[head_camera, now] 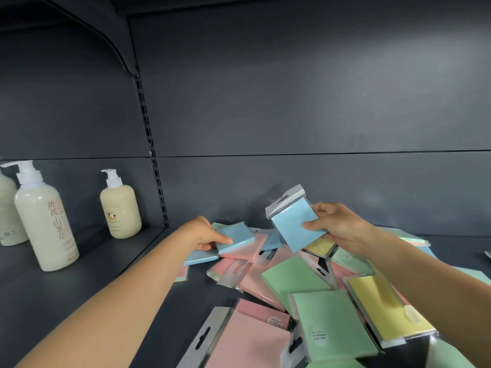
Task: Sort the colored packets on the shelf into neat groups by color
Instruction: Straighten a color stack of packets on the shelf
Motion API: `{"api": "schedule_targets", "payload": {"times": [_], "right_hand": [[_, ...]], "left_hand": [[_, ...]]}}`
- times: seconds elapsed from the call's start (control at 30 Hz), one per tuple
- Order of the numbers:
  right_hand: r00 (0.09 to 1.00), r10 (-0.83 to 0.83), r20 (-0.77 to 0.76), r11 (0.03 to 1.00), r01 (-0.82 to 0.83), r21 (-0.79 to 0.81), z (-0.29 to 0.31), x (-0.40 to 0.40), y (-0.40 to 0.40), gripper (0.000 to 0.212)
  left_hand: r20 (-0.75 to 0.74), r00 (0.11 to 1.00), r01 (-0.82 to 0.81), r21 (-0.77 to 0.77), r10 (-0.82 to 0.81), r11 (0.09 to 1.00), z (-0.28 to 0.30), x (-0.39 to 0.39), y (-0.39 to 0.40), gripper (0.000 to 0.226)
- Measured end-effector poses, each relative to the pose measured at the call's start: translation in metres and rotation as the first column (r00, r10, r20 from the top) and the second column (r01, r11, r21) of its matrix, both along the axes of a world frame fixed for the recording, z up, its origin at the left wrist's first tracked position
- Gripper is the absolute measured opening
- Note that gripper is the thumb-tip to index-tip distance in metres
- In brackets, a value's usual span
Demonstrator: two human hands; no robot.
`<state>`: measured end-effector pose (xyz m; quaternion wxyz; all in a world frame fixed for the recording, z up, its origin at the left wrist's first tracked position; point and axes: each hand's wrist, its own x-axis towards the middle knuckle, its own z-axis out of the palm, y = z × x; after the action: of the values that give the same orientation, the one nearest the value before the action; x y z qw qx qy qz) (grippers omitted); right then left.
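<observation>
Pinched between thumb and fingers, a flat light-blue plastic-wrapped packet (295, 223) hangs tilted in the right hand (336, 225) above the mixed pile; left hand (206, 235) holds another blue packet (233, 237) leftward, near the dark shelf's (66, 288) back edge, where blues gather.

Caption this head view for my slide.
Right hand lifts a blue packet while left hand grips another.

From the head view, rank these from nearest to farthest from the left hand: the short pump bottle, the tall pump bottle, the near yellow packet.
From the left hand:
1. Short pump bottle, left of it by the back panel.
2. Tall pump bottle, farther left.
3. Near yellow packet, far right, front of the pile.
</observation>
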<state>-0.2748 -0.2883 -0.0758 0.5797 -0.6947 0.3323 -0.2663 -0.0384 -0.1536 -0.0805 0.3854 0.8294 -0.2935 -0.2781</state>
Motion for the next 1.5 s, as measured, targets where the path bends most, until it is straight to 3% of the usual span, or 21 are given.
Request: {"api": "schedule_targets", "payload": {"times": [0.17,0.27,0.53,0.6,0.7,1.1,1.5], "right_hand": [[0.996,-0.058,0.070,0.998,0.058,-0.001,0.009,-0.019,0.006,0.017],[0.988,-0.104,0.111,0.994,0.105,-0.006,0.019,-0.039,0.011,0.017],[0.962,-0.218,0.162,0.973,0.228,-0.041,0.027,-0.115,0.049,0.012],[0.951,-0.251,0.181,0.965,0.261,-0.033,0.026,-0.138,0.064,0.016],[0.935,-0.306,0.180,0.947,0.319,-0.049,0.025,-0.175,0.092,0.015],[0.881,-0.420,0.219,0.904,0.428,0.012,0.025,-0.313,0.180,0.016],[0.796,-0.565,0.215,0.819,0.574,0.027,0.021,-0.421,0.153,0.017]], "left_hand": [[-0.303,0.951,-0.137,-0.242,0.059,0.960,-0.003,-0.004,0.008,0.025],[-0.325,0.941,-0.208,-0.324,0.098,0.923,0.003,-0.008,0.009,0.040],[-0.337,0.941,-0.226,-0.561,0.030,0.796,0.035,-0.079,0.017,0.026],[-0.336,0.941,-0.184,-0.582,-0.029,0.792,0.038,-0.108,0.025,0.033],[-0.333,0.937,-0.118,-0.589,-0.107,0.799,0.039,-0.158,0.041,0.019],[-0.309,0.904,0.023,-0.654,-0.295,0.756,0.037,-0.324,0.100,0.021],[-0.290,0.891,0.088,-0.643,-0.348,0.761,0.034,-0.426,0.055,0.020]]}}
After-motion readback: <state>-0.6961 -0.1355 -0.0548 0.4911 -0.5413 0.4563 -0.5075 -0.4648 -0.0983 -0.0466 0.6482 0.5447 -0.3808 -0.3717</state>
